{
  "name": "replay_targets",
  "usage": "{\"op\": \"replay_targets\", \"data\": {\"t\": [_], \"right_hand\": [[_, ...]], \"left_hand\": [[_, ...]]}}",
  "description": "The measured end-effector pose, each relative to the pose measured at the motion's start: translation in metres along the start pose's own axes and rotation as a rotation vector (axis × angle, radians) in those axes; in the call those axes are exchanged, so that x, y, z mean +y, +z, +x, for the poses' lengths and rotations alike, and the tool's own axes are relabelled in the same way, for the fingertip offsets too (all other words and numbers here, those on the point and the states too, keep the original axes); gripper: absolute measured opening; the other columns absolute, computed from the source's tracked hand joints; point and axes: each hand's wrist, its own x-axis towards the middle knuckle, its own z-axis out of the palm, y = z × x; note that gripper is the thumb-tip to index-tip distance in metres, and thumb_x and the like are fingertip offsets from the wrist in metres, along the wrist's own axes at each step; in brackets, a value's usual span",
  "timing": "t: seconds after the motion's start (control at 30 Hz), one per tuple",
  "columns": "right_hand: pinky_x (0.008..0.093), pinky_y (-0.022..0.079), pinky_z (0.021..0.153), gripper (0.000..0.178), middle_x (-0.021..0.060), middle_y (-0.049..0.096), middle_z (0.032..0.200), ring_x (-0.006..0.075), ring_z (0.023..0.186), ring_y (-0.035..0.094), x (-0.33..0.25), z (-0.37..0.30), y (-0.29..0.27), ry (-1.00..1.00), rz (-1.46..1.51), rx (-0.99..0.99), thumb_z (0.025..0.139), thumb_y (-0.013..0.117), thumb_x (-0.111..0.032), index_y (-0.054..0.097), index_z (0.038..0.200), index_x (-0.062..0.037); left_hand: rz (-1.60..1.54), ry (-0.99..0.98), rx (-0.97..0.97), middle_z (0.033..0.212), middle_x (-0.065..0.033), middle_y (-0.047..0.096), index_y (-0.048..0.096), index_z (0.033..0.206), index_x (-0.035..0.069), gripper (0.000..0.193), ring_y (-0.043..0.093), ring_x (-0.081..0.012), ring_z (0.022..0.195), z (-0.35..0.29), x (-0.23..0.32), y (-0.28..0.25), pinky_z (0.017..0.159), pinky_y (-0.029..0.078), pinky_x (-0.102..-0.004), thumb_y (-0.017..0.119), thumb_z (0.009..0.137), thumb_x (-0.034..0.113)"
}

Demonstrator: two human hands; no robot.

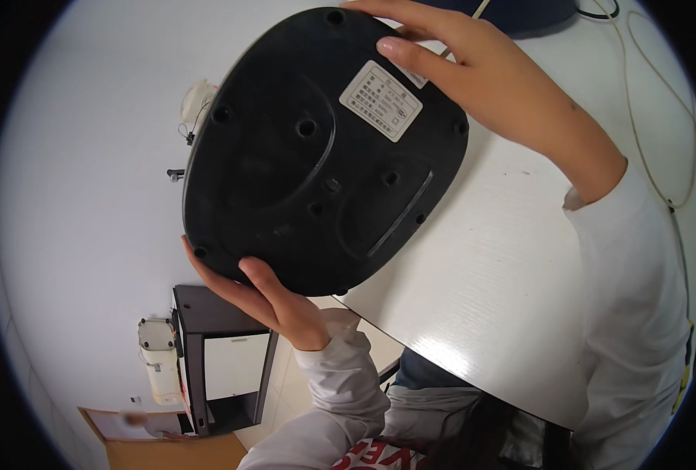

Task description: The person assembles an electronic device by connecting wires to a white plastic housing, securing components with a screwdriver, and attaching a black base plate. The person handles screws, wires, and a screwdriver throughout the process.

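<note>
A rounded black plastic appliance base [262,172] is held up in front of me, its underside facing me. Screw holes, two recessed hollows and a white printed label [381,101] show on that side. My left hand [273,301] grips the lower left edge, with the thumb on the underside and the fingers around the rim. At the upper right edge my right hand [481,70] holds on, thumb near the label; some of its fingers pass behind the base. What lies on the far side of the base is hidden.
Below the base spreads a white tabletop [504,274]. Pale cables [630,94] loop at the right, and a dark blue item [528,17] lies at the top. To the left stands a dark cabinet [226,313] with a white appliance [161,360] on it. Another person [160,424] is farther back.
</note>
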Motion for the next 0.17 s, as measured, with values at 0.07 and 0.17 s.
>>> {"op": "replay_targets", "data": {"t": [0.07, 0.17], "right_hand": [[0.0570, 0.026, 0.101, 0.046, 0.0180, 0.061, 0.114, 0.0276, 0.110, 0.056, 0.011, 0.009, 0.012, -0.035, -0.164, 0.052, 0.099, 0.041, -0.028, 0.036, 0.140, -0.0073], [0.0652, 0.012, 0.102, 0.050, 0.0181, 0.057, 0.121, 0.0292, 0.117, 0.051, -0.002, 0.005, 0.013, -0.028, -0.343, 0.074, 0.099, 0.040, -0.030, 0.031, 0.144, -0.0101]], "left_hand": [[-0.007, -0.012, -0.008, 0.146, -0.0172, 0.026, 0.022, 0.145, 0.002, 0.060, 0.032, -0.0278, 0.133, 0.006, 0.003, -0.004, 0.109, 0.028, -0.0386, 0.042, 0.099, 0.036], [-0.034, -0.009, -0.035, 0.147, -0.0160, 0.025, 0.021, 0.145, 0.003, 0.061, 0.031, -0.0268, 0.134, 0.014, 0.005, -0.011, 0.111, 0.024, -0.0382, 0.043, 0.099, 0.035]]}}
